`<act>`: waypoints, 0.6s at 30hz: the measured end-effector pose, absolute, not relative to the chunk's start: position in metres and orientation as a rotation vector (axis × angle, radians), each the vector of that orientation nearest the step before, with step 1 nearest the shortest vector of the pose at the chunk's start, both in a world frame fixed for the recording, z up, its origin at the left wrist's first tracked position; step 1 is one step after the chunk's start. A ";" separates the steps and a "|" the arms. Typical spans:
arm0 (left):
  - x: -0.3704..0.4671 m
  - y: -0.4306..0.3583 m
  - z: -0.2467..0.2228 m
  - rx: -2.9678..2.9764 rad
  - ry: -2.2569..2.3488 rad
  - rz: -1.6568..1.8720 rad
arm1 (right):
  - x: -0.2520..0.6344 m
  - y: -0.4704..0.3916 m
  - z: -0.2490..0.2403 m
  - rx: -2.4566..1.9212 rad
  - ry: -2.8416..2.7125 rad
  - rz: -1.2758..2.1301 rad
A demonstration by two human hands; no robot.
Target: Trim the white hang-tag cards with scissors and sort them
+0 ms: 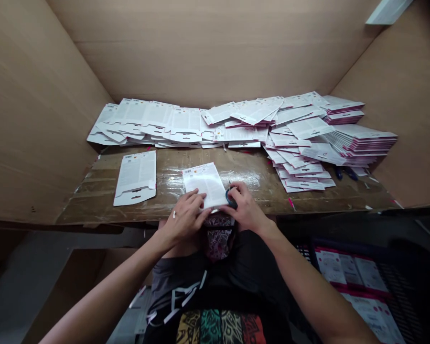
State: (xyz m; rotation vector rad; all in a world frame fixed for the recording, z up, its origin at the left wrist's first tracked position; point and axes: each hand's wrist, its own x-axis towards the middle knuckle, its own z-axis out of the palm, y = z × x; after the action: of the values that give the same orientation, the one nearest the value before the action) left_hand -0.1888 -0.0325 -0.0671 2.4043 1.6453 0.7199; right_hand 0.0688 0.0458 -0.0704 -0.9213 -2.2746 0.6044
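Observation:
A white printed cardboard packet (206, 184) with a barcode lies at the table's front edge before me. My left hand (188, 215) grips its near left side, fingers curled on top and thumb along the near edge. At the packet's right corner, my right hand (249, 208) is closed around scissors with blue handles (231, 197); their blades are mostly hidden. A small white scrap sticks to the back of my left hand. Just below the packet, a bag of paper scraps (218, 239) hangs between my legs.
Another white packet (135, 177) lies at left. Overlapping packets (186, 122) line the back, with stacked packets (361, 141) at right. A dark-handled tool (346, 173) lies beside them. Wooden panels (215, 48) enclose the table. A dark crate (390, 267) holds printed packs, lower right.

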 end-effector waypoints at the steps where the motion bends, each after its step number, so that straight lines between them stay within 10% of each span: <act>1: -0.188 -0.031 -0.068 2.414 1.661 0.730 | 0.061 0.048 -0.071 -1.005 -2.242 0.542; 7: -0.185 -0.057 -0.071 2.640 1.630 0.534 | 0.043 0.044 -0.063 -1.141 -1.981 0.613; 14: -0.182 -0.094 -0.068 2.721 1.376 0.958 | 0.036 0.021 -0.054 -1.035 -1.223 1.530; 18: -0.280 -0.037 -0.055 2.614 1.717 1.119 | 0.041 0.108 0.012 -1.019 -1.257 1.193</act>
State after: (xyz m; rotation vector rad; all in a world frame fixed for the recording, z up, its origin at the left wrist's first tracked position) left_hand -0.2800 -0.0374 -0.0545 2.6143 1.7174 1.1189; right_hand 0.0408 0.1084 0.0121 -1.0194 -1.2566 1.1933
